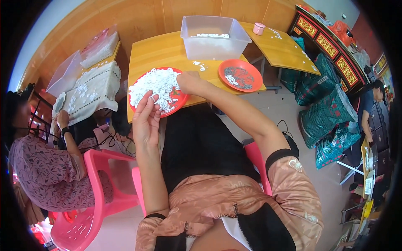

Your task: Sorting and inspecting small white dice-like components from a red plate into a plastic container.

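A red plate (179, 100) on the wooden table bears a heap of small white plastic pieces (153, 83), many with a hole. My left hand (147, 119) is palm up over the plate's near edge, its thumb and fingertips drawn together. Whatever they pinch is too small to tell from the white pieces behind. At the plate's right edge, my right hand (191, 83) is closed, the back of it hiding its fingertips. To the right, an orange-red plate (253, 69) contains small grey metal-looking parts (245, 78) and a little cluster of white pieces.
Behind the plates stands a clear plastic bin (215, 48) with white pieces inside. A few loose pieces (201, 66) lie before it. A pink cup (258, 28) is on the farther table. Green sacks (324, 115) fill the floor at right. Another person (46, 171) sits left beside a pink chair (98, 184).
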The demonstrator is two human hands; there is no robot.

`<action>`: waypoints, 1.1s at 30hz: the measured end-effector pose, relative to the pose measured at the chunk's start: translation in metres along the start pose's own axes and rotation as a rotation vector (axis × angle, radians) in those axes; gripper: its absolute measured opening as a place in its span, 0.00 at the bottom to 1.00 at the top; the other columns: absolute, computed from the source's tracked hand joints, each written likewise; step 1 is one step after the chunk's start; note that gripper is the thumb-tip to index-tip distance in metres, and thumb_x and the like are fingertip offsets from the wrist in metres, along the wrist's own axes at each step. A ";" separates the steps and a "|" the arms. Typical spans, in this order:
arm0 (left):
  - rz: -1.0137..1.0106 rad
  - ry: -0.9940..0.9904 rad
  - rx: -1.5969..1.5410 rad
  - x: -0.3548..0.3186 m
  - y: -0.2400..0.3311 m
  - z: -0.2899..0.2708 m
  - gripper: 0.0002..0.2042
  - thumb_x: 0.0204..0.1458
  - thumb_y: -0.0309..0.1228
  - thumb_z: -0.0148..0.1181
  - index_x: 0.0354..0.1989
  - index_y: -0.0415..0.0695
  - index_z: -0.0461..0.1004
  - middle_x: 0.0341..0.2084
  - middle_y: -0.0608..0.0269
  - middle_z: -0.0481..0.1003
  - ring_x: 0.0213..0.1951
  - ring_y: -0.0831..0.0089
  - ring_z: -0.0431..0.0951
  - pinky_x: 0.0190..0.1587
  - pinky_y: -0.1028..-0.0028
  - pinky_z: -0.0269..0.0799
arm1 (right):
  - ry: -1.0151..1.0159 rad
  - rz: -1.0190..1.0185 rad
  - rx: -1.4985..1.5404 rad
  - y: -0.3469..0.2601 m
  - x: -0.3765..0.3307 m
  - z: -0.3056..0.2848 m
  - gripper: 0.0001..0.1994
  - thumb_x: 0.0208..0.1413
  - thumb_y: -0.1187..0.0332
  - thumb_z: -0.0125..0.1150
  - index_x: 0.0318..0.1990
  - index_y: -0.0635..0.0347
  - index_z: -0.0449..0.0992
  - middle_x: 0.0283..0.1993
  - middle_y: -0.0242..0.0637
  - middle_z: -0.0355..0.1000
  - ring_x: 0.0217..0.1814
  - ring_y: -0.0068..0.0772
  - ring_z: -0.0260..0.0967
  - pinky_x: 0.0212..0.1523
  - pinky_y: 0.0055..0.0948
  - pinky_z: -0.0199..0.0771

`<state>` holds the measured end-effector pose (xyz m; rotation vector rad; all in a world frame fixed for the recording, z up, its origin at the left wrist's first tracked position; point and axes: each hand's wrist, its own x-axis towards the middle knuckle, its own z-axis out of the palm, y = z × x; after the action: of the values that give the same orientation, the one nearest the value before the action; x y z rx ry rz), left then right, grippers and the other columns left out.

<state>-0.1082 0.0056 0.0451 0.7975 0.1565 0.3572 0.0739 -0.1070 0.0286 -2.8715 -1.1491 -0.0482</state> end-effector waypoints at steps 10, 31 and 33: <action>0.018 0.028 0.003 0.002 0.005 0.000 0.17 0.53 0.26 0.55 0.51 0.38 0.67 0.41 0.58 0.73 0.30 0.82 0.72 0.35 0.83 0.70 | -0.089 0.040 0.060 0.009 0.004 -0.015 0.12 0.45 0.68 0.53 0.37 0.61 0.76 0.40 0.47 0.74 0.44 0.45 0.72 0.41 0.41 0.72; 0.012 0.049 0.010 -0.001 0.006 0.001 0.16 0.53 0.26 0.54 0.51 0.38 0.67 0.41 0.57 0.74 0.30 0.81 0.73 0.35 0.82 0.71 | -0.036 0.055 0.136 -0.014 0.001 0.011 0.10 0.43 0.72 0.57 0.35 0.63 0.76 0.39 0.50 0.73 0.44 0.45 0.72 0.40 0.39 0.73; 0.021 0.052 0.005 -0.001 0.008 0.001 0.16 0.53 0.26 0.54 0.51 0.38 0.67 0.41 0.57 0.74 0.30 0.81 0.73 0.35 0.83 0.71 | -0.019 -0.014 0.173 -0.009 0.004 0.014 0.08 0.42 0.72 0.58 0.33 0.61 0.77 0.37 0.48 0.74 0.42 0.45 0.72 0.39 0.40 0.72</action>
<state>-0.1104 0.0096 0.0519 0.7955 0.1975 0.3978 0.0707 -0.0976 0.0153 -2.7187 -1.1174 0.0739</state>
